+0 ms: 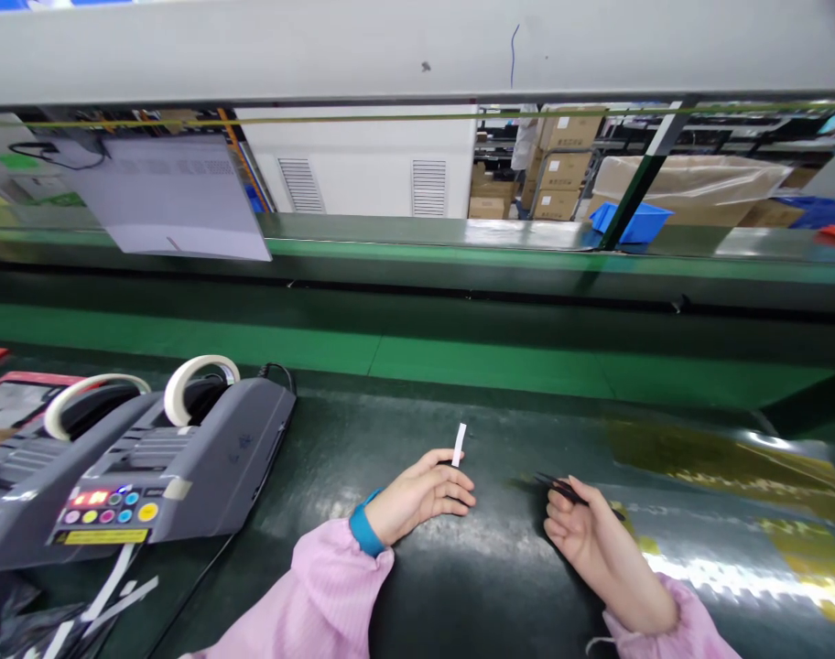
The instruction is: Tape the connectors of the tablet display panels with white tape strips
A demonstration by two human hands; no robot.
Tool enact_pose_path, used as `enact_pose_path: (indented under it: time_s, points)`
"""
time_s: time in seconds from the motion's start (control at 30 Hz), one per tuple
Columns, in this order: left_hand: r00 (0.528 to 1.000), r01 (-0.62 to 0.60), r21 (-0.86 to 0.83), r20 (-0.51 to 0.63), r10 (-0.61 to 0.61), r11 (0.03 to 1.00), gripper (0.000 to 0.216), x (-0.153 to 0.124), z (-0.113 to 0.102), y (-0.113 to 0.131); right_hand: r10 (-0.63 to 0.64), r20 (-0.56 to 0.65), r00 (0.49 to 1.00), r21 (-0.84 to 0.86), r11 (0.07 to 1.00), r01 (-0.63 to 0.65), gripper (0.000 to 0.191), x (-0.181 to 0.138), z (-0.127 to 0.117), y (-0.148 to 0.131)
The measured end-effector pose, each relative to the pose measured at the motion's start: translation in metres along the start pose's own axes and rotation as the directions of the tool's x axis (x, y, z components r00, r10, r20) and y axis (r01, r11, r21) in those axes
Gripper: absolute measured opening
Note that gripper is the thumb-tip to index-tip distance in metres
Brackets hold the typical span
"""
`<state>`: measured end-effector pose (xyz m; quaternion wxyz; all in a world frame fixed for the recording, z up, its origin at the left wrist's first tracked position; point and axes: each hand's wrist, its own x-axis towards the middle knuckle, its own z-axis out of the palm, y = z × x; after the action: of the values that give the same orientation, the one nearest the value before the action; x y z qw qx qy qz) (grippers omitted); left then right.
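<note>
My left hand (421,494) rests on the dark green bench top (363,448) and pinches a short white strip of tape (459,445) that sticks up from its fingertips. My right hand (586,535) lies palm-up a little to the right and holds black tweezers (558,487), whose tips point left toward the tape. Both arms wear pink sleeves, and the left wrist has a blue cuff (364,527). A small gap separates the two hands.
A grey tape dispenser machine (149,467) with two white tape rolls and coloured buttons stands at the left, with cut strips (119,590) hanging at its front. A green conveyor (459,357) runs behind. Yellowish film (733,458) lies at the right. Boxes are stacked far back.
</note>
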<state>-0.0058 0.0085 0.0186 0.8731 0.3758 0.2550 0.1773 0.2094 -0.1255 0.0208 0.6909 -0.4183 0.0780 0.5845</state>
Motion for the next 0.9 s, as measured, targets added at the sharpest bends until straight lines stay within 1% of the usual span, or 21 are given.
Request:
enact_pose_path:
  time_s: [0.3, 0.47, 0.57, 0.9]
  points:
    - [1.0, -0.007, -0.01, 0.008, 0.007, 1.0, 0.046, 0.001, -0.001, -0.003, -0.028, 0.034, 0.999, -0.04, 0.999, 0.029, 0.045, 0.003, -0.007, 0.001]
    - [1.0, -0.011, -0.018, 0.026, 0.012, 1.0, 0.043, 0.001, -0.002, -0.005, -0.007, 0.031, 0.999, -0.035, 0.999, 0.008, 0.041, 0.003, -0.011, 0.001]
    - [1.0, -0.017, -0.016, 0.026, 0.018, 1.0, 0.042, 0.001, -0.001, -0.005, 0.006, 0.025, 1.0, -0.036, 0.999, -0.005, 0.042, 0.003, -0.011, 0.001]
    - [1.0, -0.011, -0.005, 0.021, 0.011, 1.0, 0.042, 0.0, 0.0, -0.004, -0.025, 0.038, 0.999, -0.072, 0.997, 0.028, 0.041, 0.003, -0.011, 0.0]
